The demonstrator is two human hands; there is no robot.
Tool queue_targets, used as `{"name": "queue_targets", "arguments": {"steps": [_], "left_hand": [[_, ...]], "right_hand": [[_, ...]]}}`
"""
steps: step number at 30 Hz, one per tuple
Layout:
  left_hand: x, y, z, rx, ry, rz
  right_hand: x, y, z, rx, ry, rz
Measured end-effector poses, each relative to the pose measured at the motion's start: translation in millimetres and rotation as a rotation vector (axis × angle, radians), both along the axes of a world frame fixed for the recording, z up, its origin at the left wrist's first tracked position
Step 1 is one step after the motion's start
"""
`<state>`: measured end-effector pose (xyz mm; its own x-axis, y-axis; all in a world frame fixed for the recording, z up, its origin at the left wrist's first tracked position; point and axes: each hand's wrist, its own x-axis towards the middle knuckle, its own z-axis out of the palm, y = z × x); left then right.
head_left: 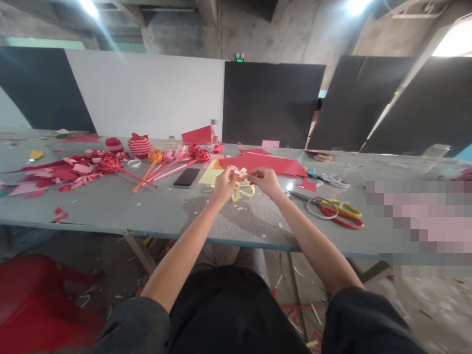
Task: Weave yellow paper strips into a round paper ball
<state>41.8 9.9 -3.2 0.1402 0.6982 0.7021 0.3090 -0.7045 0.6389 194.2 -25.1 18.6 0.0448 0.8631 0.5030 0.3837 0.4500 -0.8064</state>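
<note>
Both hands are raised over the table with the fingertips close together. My left hand [224, 184] is closed in a pinch on one end of a small white strip [240, 173]. The strip's other end meets the pinched fingers of my right hand [267, 181]. Just below the fingers are looped yellow paper strips [236, 195] with a bit of orange in their middle; whether the fingers also hold these is hard to make out. Sheets of yellow paper [209, 176] and red paper [275, 166] lie beyond the hands.
Large scissors [346, 220] with red and yellow handles lie at the right beside a tape ring [321, 208]. A phone [187, 178] is left of my hands. Paper flowers [158, 156], red scraps [68, 169] and a clear bottle [214, 132] stand further left and back.
</note>
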Motion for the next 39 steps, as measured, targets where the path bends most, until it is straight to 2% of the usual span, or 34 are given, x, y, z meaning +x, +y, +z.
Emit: {"name": "queue_targets", "arguments": {"steps": [4,14,19,24,31,36,39], "left_hand": [[0,-1,0.8,-0.075,-0.057,-0.118],[1,-5,4.3,-0.115,-0.067,-0.157],[1,-1,2.4,-0.058,-0.029,-0.141],[2,0,1.9,-0.016,-0.002,-0.117],[4,-3,2.0,0.023,0.003,-0.040],[-2,-1,4.5,0.054,-0.130,0.070],[-2,-2,5.0,0.081,-0.055,0.069]], "right_hand": [[7,4,-2.0,0.035,0.050,-0.082],[16,12,-11.4,0.008,0.063,-0.135],[17,11,-12.3,-0.009,0.046,-0.172],[16,11,-13.5,0.041,-0.034,-0.245],[12,13,-13.0,0.035,-0.073,-0.324],[33,19,-15.7,0.028,-0.125,-0.497],[52,20,-18.9,-0.045,-0.194,-0.522]]}}
